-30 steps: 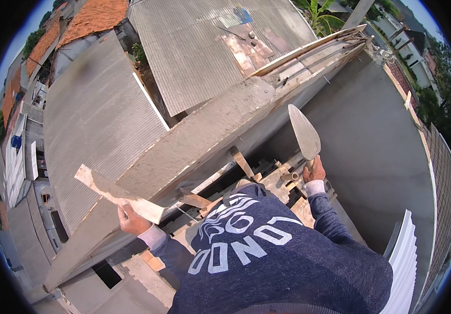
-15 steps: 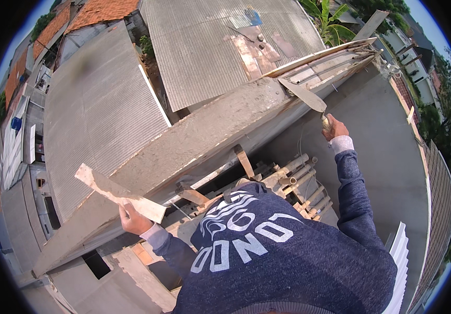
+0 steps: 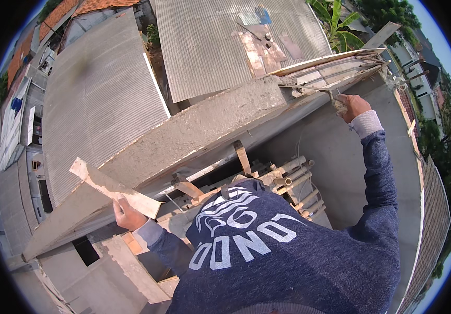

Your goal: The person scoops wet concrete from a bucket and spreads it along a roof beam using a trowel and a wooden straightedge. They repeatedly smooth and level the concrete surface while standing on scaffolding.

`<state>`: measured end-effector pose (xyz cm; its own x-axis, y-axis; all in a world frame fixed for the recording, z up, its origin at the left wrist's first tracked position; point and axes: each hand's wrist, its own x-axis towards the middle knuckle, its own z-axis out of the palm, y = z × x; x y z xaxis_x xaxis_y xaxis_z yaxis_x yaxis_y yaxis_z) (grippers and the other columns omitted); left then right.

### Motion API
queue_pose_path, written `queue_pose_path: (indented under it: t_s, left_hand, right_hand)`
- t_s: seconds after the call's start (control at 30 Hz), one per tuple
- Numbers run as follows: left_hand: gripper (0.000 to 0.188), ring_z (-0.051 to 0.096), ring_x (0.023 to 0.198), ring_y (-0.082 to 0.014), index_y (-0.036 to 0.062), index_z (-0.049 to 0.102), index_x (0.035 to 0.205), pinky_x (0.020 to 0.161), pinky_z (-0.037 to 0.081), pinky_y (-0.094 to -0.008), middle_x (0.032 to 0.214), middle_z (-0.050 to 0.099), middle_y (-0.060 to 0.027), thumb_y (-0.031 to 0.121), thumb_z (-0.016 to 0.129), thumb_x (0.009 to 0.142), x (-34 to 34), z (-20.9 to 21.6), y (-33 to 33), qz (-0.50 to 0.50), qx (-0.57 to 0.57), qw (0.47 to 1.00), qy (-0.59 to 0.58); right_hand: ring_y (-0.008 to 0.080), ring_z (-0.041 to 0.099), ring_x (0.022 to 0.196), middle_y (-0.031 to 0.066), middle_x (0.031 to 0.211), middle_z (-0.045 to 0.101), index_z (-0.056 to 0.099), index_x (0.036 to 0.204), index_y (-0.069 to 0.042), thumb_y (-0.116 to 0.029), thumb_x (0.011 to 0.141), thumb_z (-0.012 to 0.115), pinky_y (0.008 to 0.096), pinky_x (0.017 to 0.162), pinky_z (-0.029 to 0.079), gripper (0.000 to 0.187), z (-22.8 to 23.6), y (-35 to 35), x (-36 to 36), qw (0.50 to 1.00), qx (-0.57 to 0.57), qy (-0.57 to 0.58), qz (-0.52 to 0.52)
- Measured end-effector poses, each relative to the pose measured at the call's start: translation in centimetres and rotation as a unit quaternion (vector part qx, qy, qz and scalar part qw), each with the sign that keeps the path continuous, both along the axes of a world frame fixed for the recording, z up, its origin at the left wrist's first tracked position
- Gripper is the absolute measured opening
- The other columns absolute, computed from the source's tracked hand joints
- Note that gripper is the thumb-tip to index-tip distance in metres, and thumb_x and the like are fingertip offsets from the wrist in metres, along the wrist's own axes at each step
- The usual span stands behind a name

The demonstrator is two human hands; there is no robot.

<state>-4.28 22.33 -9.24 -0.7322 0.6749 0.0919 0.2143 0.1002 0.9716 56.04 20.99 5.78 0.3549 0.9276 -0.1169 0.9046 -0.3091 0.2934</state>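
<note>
In my right hand [image 3: 354, 108] is a trowel [image 3: 338, 105], gripped by its handle. Its blade now shows nearly edge-on, with its tip at the right end of the smoothed grey mortar on top of a long concrete beam [image 3: 210, 116]. Beyond the tip the beam's formwork shows bars and boards. My left hand [image 3: 129, 213] closes around the lower edge of a short, flat wooden board [image 3: 100, 180], smeared with mortar, held tilted over the beam's near left part. Both arms reach out in dark blue sleeves [image 3: 380, 172].
Corrugated roofs [image 3: 100, 94] lie beyond the beam, one bearing patches of sheet. Below the beam, bamboo poles [image 3: 306, 183] and wooden props [image 3: 243, 158] stand near my body. A grey plastered wall [image 3: 361, 157] rises on the right. A dark opening [image 3: 85, 251] shows at lower left.
My right hand has moved right and slightly up, turning the trowel blade from its flat face to nearly edge-on. The left hand and board have shifted slightly left in the picture.
</note>
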Motion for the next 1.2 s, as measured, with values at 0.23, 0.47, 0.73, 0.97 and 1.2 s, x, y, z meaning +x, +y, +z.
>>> queue_pose_path:
  t_s: [0.23, 0.47, 0.73, 0.97, 1.2]
  left_hand:
    - [0.048, 0.064, 0.095, -0.0196, -0.0124, 0.061, 0.118, 0.084, 0.050, -0.0298, 0.109, 0.069, -0.0178, 0.027, 0.063, 0.091, -1.4, -0.9, -1.1, 0.041, 0.007, 0.999, 0.022]
    - [0.042, 0.063, 0.094, -0.0190, -0.0119, 0.062, 0.116, 0.082, 0.050, -0.0291, 0.105, 0.069, -0.0161, 0.022, 0.062, 0.092, -2.3, -1.7, -3.1, 0.041, 0.039, 0.998, -0.039]
    - [0.036, 0.063, 0.085, -0.0153, -0.0102, 0.065, 0.112, 0.073, 0.050, -0.0265, 0.097, 0.068, -0.0120, 0.019, 0.063, 0.091, -2.0, -1.8, -3.8, 0.105, 0.047, 0.993, -0.023]
    - [0.034, 0.063, 0.084, -0.0150, -0.0076, 0.067, 0.108, 0.074, 0.050, -0.0270, 0.095, 0.069, -0.0110, 0.020, 0.063, 0.090, -1.6, -1.2, -4.4, 0.104, 0.028, 0.994, 0.024]
    - [0.031, 0.065, 0.086, -0.0192, -0.0061, 0.068, 0.107, 0.079, 0.050, -0.0306, 0.096, 0.071, -0.0119, 0.019, 0.065, 0.089, -2.2, -2.1, -5.2, 0.128, 0.023, 0.990, 0.047]
  right_hand:
    - [0.0314, 0.065, 0.098, 0.0154, 0.096, 0.068, 0.067, 0.114, -0.016, -0.018, 0.076, 0.069, 0.0427, 0.089, 0.051, 0.038, 6.3, 2.8, -3.4, 0.993, 0.030, -0.037, 0.108]
    - [0.0321, 0.065, 0.097, 0.0146, 0.096, 0.068, 0.069, 0.108, -0.013, -0.014, 0.075, 0.067, 0.0440, 0.089, 0.051, 0.033, 4.9, 6.1, -6.6, 0.987, -0.045, -0.030, 0.153]
    - [0.0340, 0.066, 0.094, 0.0146, 0.096, 0.069, 0.069, 0.107, -0.013, -0.019, 0.074, 0.073, 0.0449, 0.085, 0.052, 0.034, 2.3, 8.6, -6.5, 0.973, -0.092, 0.000, 0.213]
    - [0.0372, 0.066, 0.085, 0.0182, 0.088, 0.069, 0.069, 0.107, -0.011, -0.018, 0.068, 0.076, 0.0445, 0.079, 0.052, 0.040, 8.1, 8.8, -8.2, 0.966, -0.049, 0.134, 0.216]
    - [0.0368, 0.064, 0.097, 0.0198, 0.103, 0.068, 0.067, 0.109, -0.006, -0.020, 0.065, 0.080, 0.0418, 0.086, 0.051, 0.048, 2.0, 10.4, -8.6, 0.951, -0.153, 0.127, 0.237]
